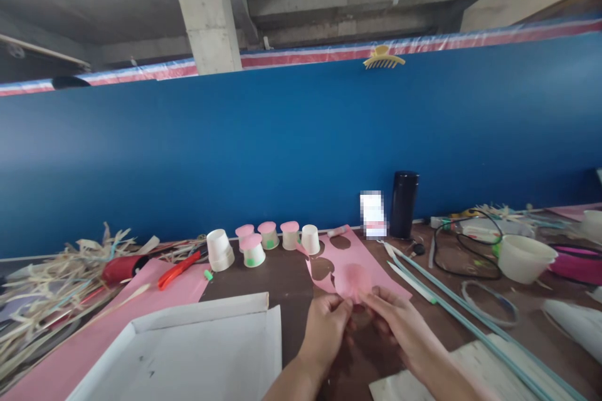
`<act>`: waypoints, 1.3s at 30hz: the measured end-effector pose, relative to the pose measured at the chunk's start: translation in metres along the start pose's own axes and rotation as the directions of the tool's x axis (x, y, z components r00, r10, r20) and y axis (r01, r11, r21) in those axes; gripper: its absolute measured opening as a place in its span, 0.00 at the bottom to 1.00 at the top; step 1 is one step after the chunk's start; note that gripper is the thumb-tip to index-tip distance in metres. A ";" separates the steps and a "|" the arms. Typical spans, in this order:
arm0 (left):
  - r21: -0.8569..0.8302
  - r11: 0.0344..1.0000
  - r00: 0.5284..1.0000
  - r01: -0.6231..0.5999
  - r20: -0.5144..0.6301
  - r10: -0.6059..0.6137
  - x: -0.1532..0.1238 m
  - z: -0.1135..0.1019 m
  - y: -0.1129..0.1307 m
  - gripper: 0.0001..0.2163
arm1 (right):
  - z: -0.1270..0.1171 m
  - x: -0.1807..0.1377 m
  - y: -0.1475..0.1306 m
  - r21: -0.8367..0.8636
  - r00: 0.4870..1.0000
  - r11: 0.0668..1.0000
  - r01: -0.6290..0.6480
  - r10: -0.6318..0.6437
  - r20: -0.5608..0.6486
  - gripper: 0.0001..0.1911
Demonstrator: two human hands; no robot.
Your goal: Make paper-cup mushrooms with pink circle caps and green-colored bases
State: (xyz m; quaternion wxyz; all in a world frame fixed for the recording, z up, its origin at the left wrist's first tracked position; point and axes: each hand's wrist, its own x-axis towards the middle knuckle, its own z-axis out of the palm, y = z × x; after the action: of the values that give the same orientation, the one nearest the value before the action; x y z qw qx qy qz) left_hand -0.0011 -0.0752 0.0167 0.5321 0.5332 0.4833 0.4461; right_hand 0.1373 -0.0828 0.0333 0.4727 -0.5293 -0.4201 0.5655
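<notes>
At the front of the table, my left hand (327, 322) and my right hand (395, 313) pinch the near edge of a round pink paper disc (355, 280), blurred a little. Under it lies a pink paper sheet (383, 276) with round holes cut out. Beyond my hands stand several small upside-down paper cups; one white cup (310, 240) is bare, while others carry a pink disc (251, 241) on top. Farther left is a stack of white cups (219, 250).
A white box lid (202, 351) lies front left, near red-handled scissors (179, 270) and a heap of paper strips (70, 269). At right are pale blue sticks (465, 301), a black bottle (404, 203), a black cable (437, 260) and a white tub (524, 260). A blue partition (282, 150) stands behind.
</notes>
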 end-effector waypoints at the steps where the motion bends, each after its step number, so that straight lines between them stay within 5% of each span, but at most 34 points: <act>1: -0.006 1.000 1.000 0.005 0.000 -0.005 0.000 0.000 0.000 0.17 | 0.000 0.000 0.000 0.009 1.000 1.000 -0.005 0.005 -0.003 0.19; 24: 0.000 1.000 1.000 0.022 0.005 -0.022 -0.003 0.000 0.004 0.21 | 0.001 0.010 0.012 -0.081 0.990 0.992 0.097 -0.104 -0.097 0.19; 33: 0.021 0.999 0.998 0.023 -0.051 -0.022 0.001 -0.001 0.004 0.15 | 0.006 0.004 0.004 -0.068 0.991 0.992 0.107 -0.111 -0.069 0.21; 39: 0.042 0.999 1.000 0.007 -0.003 -0.007 0.000 -0.002 0.007 0.17 | 0.008 -0.001 -0.002 0.024 0.996 0.998 0.061 -0.062 0.071 0.20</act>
State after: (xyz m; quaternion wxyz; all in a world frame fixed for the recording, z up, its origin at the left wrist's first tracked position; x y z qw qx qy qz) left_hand -0.0028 -0.0748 0.0239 0.5219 0.5419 0.4950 0.4347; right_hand 0.1296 -0.0831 0.0356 0.4803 -0.4904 -0.4466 0.5739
